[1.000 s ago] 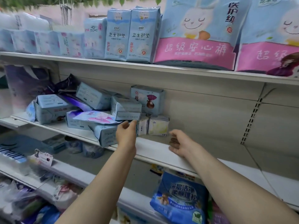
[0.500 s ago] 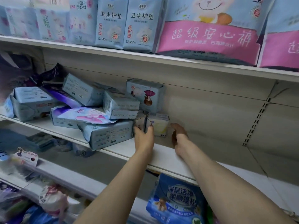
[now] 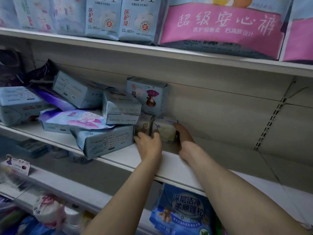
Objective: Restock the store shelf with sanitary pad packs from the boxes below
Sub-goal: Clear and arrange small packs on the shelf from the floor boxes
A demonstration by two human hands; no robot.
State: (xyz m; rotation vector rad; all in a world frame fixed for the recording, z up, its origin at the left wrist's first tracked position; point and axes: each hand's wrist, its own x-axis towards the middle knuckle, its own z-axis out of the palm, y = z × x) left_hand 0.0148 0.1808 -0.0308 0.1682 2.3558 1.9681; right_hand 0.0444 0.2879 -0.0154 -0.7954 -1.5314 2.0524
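Store shelving, cream back panel, three tiers in view. Middle shelf (image 3: 169, 167): left half holds a loose heap of pale blue pad packs, right half bare board.

My left hand (image 3: 149, 145) is at the near face of two small packs standing side by side at the right end of the heap. Its fingers are spread and lightly bent; one fingertip sits between the two packs, the others rest on the grey small pack (image 3: 144, 123). Whether it actually grips I cannot tell.

My right hand (image 3: 183, 138) is on the right side of the yellow-white small pack (image 3: 166, 131), fingers curled round its far right edge, holding it.

Behind these stands an upright blue pack with a fan figure (image 3: 149, 95). A box marked MEDICAL GRADE (image 3: 121, 111) lies on the heap just left.

Top shelf: tall blue packs (image 3: 103, 17), and a large pink-banded bag (image 3: 223, 26). Below, near right: blue bag (image 3: 184, 212).
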